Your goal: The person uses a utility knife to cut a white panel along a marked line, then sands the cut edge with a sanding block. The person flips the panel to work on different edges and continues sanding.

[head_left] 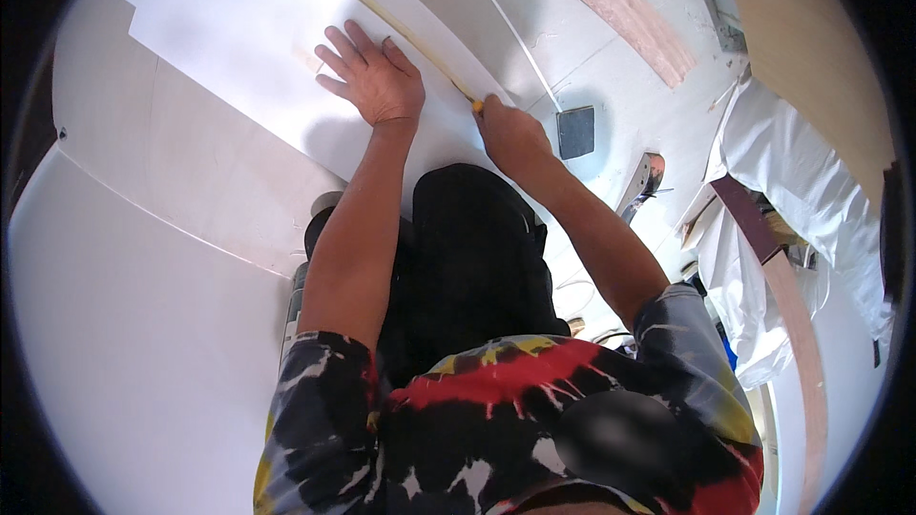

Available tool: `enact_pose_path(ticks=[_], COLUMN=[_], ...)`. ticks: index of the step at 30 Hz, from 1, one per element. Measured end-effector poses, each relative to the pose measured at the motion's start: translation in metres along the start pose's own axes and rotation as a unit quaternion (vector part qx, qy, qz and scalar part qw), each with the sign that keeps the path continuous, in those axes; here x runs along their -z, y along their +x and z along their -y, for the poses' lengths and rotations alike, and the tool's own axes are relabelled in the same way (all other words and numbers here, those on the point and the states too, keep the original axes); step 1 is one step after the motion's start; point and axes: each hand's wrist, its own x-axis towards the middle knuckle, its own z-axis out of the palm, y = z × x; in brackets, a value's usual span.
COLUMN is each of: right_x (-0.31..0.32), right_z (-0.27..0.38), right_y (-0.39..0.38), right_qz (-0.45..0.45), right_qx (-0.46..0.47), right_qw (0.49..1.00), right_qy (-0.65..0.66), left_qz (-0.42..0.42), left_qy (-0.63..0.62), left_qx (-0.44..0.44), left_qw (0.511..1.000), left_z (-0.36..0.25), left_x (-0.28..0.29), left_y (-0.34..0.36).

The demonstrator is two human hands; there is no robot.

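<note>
My left hand (378, 78) lies on a large white sheet (229, 14), fingers spread, holding nothing. To its right, my right hand (513, 135) is closed around a small yellow-tipped tool (478, 106); most of it is hidden in the fist, so its exact kind does not show. That tip meets the near end of a thin yellowish strip (401, 27), which runs along the sheet towards the far left. My knee in black trousers (472, 219) is at the near edge of the sheet.
A dark square block (575, 133) rests right of my right hand, by a thin white strip (506, 24). Farther right are a reddish wooden board (630, 17), a hand tool (641, 185) and white plastic sheeting (792, 167). A pale panel (143, 324) stands at left.
</note>
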Motion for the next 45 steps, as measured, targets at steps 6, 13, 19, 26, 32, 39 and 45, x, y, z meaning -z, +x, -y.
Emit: enact_pose_path(ticks=[6,13,19,26,32,39,45], right_x=[-0.037,-0.028,0.025,0.031,0.024,-0.018,-0.041], right_z=[-0.080,-0.102,-0.027,0.043,0.029,-0.063,-0.085], right_y=[-0.077,-0.104,-0.044,0.044,0.036,-0.065,-0.091], right_qz=[0.015,0.035,-0.104,-0.121,-0.062,0.053,0.026], right_qx=[-0.016,-0.043,0.063,0.099,0.081,-0.039,-0.064], right_qw=[1.000,0.998,0.988,0.987,0.995,0.998,0.998], right_qy=[0.004,0.011,0.096,0.025,-0.001,0.002,0.002], left_qz=[-0.005,0.002,0.008,0.003,0.022,0.023,-0.001], left_qy=[-0.022,-0.026,-0.025,-0.046,-0.025,-0.018,-0.021], left_qx=[0.004,0.002,0.013,0.020,0.023,0.020,0.008], left_qw=[1.000,1.000,1.000,0.999,0.999,0.999,1.000], left_z=[0.003,-0.004,-0.002,-0.003,-0.005,-0.006,-0.005], left_x=[0.000,0.009,0.009,0.007,0.010,0.014,0.006], left_y=[-0.001,0.003,-0.004,0.002,0.003,0.003,0.006])
